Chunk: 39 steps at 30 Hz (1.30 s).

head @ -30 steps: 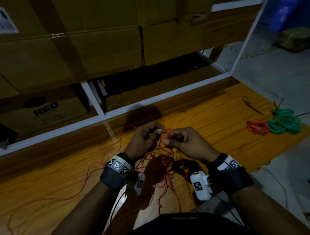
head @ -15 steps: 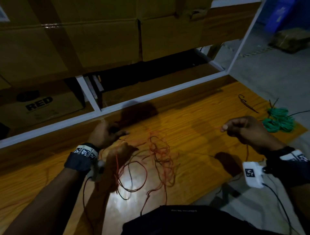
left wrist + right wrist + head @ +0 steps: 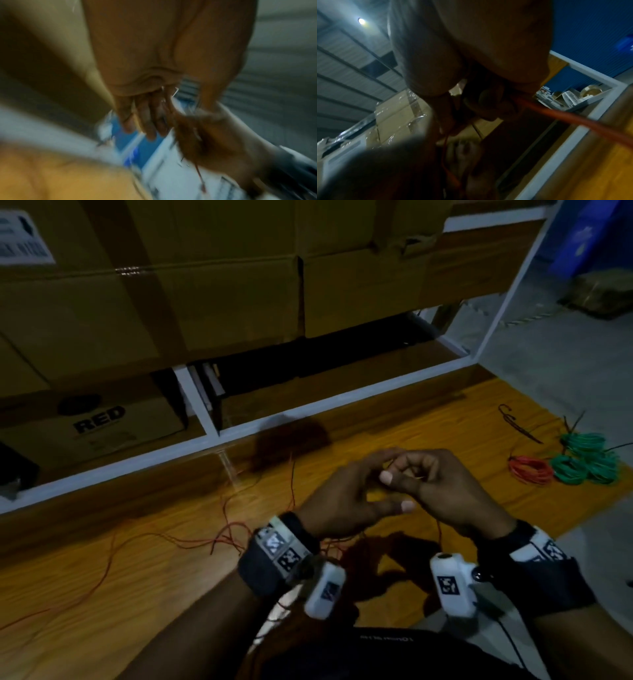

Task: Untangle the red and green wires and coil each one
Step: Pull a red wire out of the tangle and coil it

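Observation:
A long thin red wire [image 3: 191, 542] trails in loose loops over the wooden table [image 3: 102, 594] to the left and under my wrists. Both hands meet above the table's middle. My left hand [image 3: 359, 494] and right hand [image 3: 435, 484] have fingers curled together and pinch the red wire between them. In the right wrist view the red wire [image 3: 573, 116] runs out from the curled fingers toward the lower right. The left wrist view is blurred; its curled fingers [image 3: 147, 115] are next to the other hand. A coiled red wire [image 3: 529, 470] and coiled green wires [image 3: 582, 458] lie at the right.
Large cardboard boxes [image 3: 205, 285] fill a white shelf frame [image 3: 342, 402] behind the table. A dark twisted wire piece [image 3: 517, 424] lies near the coils. The table's right edge drops to a grey floor [image 3: 565, 354].
Half a second ago the hands were spread wide apart with wire stretched between them; now they have come back together at the table's middle. The head view shifted slightly.

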Each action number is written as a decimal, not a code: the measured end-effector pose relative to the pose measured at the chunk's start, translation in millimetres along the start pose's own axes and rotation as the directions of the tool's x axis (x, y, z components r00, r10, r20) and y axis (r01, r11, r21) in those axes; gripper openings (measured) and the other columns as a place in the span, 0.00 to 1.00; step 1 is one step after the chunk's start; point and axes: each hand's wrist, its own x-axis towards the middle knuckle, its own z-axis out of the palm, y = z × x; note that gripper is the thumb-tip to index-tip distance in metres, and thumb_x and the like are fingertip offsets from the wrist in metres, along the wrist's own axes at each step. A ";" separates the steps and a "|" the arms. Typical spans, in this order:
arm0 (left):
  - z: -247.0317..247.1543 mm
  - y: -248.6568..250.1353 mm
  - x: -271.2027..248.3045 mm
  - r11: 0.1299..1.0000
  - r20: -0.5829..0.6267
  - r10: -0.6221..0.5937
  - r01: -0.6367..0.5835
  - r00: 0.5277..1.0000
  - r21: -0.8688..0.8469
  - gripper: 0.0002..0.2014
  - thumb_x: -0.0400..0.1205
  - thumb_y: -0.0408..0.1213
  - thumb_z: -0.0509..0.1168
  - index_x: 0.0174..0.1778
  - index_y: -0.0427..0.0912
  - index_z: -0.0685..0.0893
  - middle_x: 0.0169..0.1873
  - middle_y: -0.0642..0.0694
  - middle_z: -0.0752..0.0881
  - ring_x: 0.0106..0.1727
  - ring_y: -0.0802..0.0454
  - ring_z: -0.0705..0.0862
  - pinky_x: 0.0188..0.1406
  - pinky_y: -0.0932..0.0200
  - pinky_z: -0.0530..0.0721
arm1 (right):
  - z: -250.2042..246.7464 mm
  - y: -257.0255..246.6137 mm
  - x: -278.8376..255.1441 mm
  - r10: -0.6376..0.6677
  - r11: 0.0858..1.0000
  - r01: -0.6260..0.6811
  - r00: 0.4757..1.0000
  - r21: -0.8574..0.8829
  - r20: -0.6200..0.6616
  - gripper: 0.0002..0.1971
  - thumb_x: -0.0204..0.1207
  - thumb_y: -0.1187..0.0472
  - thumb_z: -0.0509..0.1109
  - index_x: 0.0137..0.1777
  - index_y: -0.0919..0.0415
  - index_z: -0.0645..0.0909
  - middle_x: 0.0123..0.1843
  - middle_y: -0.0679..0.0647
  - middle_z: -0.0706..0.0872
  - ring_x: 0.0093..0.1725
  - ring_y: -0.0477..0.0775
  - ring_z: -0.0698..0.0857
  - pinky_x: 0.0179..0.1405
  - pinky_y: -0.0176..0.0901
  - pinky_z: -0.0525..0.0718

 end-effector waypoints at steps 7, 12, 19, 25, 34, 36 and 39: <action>-13.5 -48.8 -13.4 0.998 -0.114 -0.054 0.052 0.992 -0.020 0.09 0.84 0.48 0.73 0.48 0.47 0.92 0.32 0.43 0.88 0.29 0.43 0.81 0.27 0.50 0.77 | -69.7 2.5 -17.8 0.048 0.992 -0.068 0.982 -0.106 -0.182 0.08 0.78 0.54 0.78 0.39 0.55 0.89 0.32 0.43 0.89 0.30 0.39 0.85 0.35 0.41 0.73; -69.6 -87.6 -34.1 0.985 -0.245 -0.105 0.134 0.964 0.107 0.07 0.84 0.44 0.73 0.47 0.46 0.94 0.38 0.57 0.92 0.39 0.61 0.89 0.38 0.60 0.82 | -135.5 12.4 -43.0 0.146 0.989 -0.128 0.873 0.072 -0.466 0.31 0.51 0.23 0.80 0.42 0.47 0.90 0.27 0.39 0.87 0.23 0.36 0.81 0.25 0.32 0.79; -87.2 -66.2 -37.5 0.983 -0.249 -0.052 0.093 0.967 0.156 0.15 0.77 0.51 0.75 0.40 0.42 0.95 0.29 0.46 0.90 0.28 0.47 0.86 0.27 0.51 0.82 | -99.1 37.3 -60.3 0.272 0.861 -0.286 0.958 -0.421 -0.096 0.30 0.60 0.17 0.68 0.56 0.32 0.86 0.63 0.36 0.86 0.67 0.51 0.83 0.56 0.48 0.82; -42.9 -46.8 -22.2 0.954 -0.050 0.074 -0.056 0.996 0.296 0.14 0.82 0.56 0.72 0.48 0.50 0.95 0.30 0.53 0.90 0.28 0.57 0.87 0.26 0.53 0.82 | 1.0 7.6 -22.1 0.067 0.940 -0.013 0.986 -0.341 0.149 0.34 0.75 0.30 0.66 0.79 0.43 0.74 0.73 0.35 0.76 0.71 0.38 0.76 0.64 0.41 0.77; -51.5 -50.3 -36.8 0.910 -0.056 0.119 -0.086 0.991 0.405 0.11 0.82 0.52 0.74 0.46 0.49 0.94 0.36 0.57 0.90 0.34 0.62 0.86 0.28 0.65 0.81 | -0.3 -9.2 -7.5 -0.171 0.924 0.195 0.980 -0.329 0.101 0.13 0.87 0.54 0.69 0.43 0.55 0.90 0.29 0.22 0.80 0.31 0.32 0.81 0.27 0.26 0.70; -57.4 -45.8 -34.6 0.879 -0.057 0.186 -0.141 0.981 0.455 0.11 0.82 0.53 0.74 0.46 0.50 0.93 0.37 0.59 0.88 0.35 0.64 0.83 0.30 0.70 0.77 | -18.4 -15.7 -10.9 -0.186 0.914 0.200 0.980 -0.353 0.074 0.11 0.86 0.55 0.70 0.43 0.51 0.89 0.27 0.30 0.82 0.29 0.39 0.81 0.25 0.27 0.70; -68.0 -55.9 -35.0 0.769 0.012 0.222 -0.183 0.975 0.613 0.11 0.82 0.54 0.72 0.49 0.52 0.92 0.39 0.59 0.85 0.39 0.66 0.77 0.36 0.73 0.73 | -57.3 -15.0 -12.4 -0.218 0.910 0.143 0.964 -0.390 -0.153 0.12 0.85 0.59 0.71 0.41 0.46 0.89 0.33 0.40 0.88 0.34 0.38 0.85 0.27 0.31 0.73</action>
